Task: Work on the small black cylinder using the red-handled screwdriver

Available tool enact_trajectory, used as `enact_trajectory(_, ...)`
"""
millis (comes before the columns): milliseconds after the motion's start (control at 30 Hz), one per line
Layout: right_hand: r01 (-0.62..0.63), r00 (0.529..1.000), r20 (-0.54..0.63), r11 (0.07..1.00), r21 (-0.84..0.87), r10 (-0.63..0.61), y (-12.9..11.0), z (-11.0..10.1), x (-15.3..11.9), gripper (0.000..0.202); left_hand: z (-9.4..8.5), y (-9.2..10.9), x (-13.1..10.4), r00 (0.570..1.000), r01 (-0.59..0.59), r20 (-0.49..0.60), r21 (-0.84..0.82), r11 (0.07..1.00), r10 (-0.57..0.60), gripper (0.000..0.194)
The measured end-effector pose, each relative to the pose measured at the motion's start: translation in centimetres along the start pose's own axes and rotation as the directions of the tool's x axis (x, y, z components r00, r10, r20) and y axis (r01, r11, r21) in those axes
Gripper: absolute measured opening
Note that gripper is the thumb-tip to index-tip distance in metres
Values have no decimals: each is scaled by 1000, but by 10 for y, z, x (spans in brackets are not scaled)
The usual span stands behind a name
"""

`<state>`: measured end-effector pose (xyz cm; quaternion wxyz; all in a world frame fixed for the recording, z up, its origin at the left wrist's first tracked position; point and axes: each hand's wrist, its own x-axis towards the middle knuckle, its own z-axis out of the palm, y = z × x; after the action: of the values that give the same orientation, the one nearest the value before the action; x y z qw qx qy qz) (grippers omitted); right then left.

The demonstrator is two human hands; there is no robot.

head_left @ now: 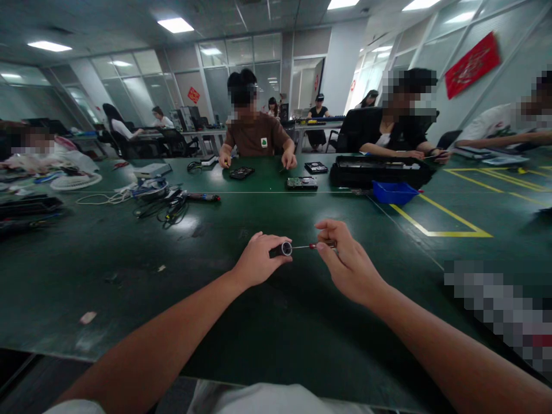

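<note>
My left hand is closed around a short black cylinder with a pale ring at its end, held just above the green table. Between the thumb and fingers of my right hand is a thin screwdriver with a red collar. Its metal shaft points left, and the tip reaches the ringed end of the cylinder; whether it sits inside cannot be made out. My right fingers hide part of the handle.
Across the table a person in a brown shirt works at a hard drive. Another drive lies nearby. A blue bin stands before a black tray. Tangled cables lie at left, and paper scraps nearer.
</note>
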<state>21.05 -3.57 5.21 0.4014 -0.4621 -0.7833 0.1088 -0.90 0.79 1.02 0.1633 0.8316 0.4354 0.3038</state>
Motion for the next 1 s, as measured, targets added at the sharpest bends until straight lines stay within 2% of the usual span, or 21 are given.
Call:
enact_trajectory(100, -56, 997, 58, 997, -51, 59, -2, -2, 1, 22, -1, 0, 0, 1000, 10, 0, -8, 1000, -10, 37)
enact_trajectory(200, -100, 994, 47, 994, -42, 102, -3, -3, 2, 21, -2, 1, 0, 1000, 11, -4, -11, 1000, -11, 37)
enact_trajectory(333, -94, 994, -44, 990, 103, 99, -1, 1, 0, 16, -2, 2, 0, 1000, 16, -3, -12, 1000, -17, 37)
enact_trajectory(433, -173, 979, -64, 953, 247, 194, 5, 7, 1, 19, -2, 3, -1, 1000, 15, 6, -4, 1000, -15, 38)
enact_trajectory(533, -302, 928, -51, 828, 473, 368, 15, 12, 7, 25, -4, 5, -1, 999, -39, 15, 26, 999, 39, 38)
enact_trajectory(567, -347, 894, -33, 736, 581, 447, 19, 13, 9, 26, -5, 6, -1, 998, -64, 12, 41, 997, 63, 38)
enact_trajectory(633, -413, 811, 67, 487, 769, 582, 26, 15, 14, 24, -7, 5, -1, 996, -91, 1, 71, 993, 91, 36)
enact_trajectory(700, -404, 798, 65, 450, 797, 600, 31, 16, 17, 22, -8, 4, 0, 997, -80, -9, 83, 993, 81, 37)
enact_trajectory(800, -351, 829, 0, 519, 779, 560, 32, 18, 16, 22, -6, 2, 0, 999, -51, 1, 76, 996, 51, 38)
enact_trajectory(1000, -275, 917, -87, 775, 569, 390, 26, 19, 9, 25, -3, 5, -1, 1000, -20, 20, 59, 998, 19, 39)
